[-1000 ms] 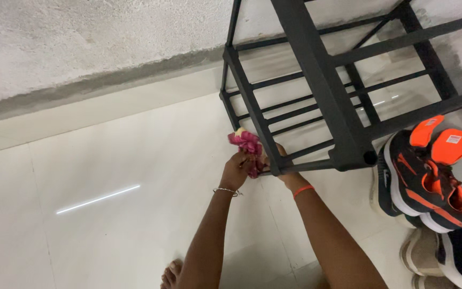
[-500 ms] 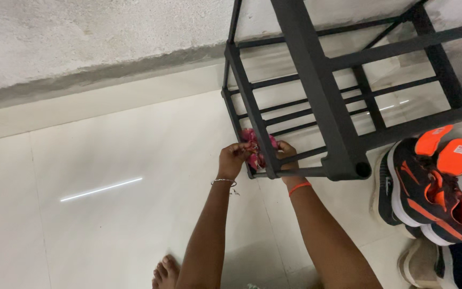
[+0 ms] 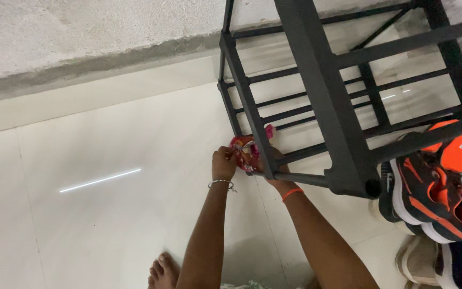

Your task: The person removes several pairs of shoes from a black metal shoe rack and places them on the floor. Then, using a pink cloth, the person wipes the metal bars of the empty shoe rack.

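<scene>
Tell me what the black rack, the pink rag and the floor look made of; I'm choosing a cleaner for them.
The rack looks like metal tubing with a matte black coat: straight square bars, one open tube end. The rag, held by the left hand and the right hand, looks like soft cloth, bunched and creased. The floor looks like glossy pale tile: it mirrors a light streak.

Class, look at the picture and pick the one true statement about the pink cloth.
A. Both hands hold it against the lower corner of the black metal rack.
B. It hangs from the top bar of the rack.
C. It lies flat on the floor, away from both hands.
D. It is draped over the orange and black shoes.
A: the left hand and right hand meet on the pink cloth at the lower corner of the black metal rack.
</scene>
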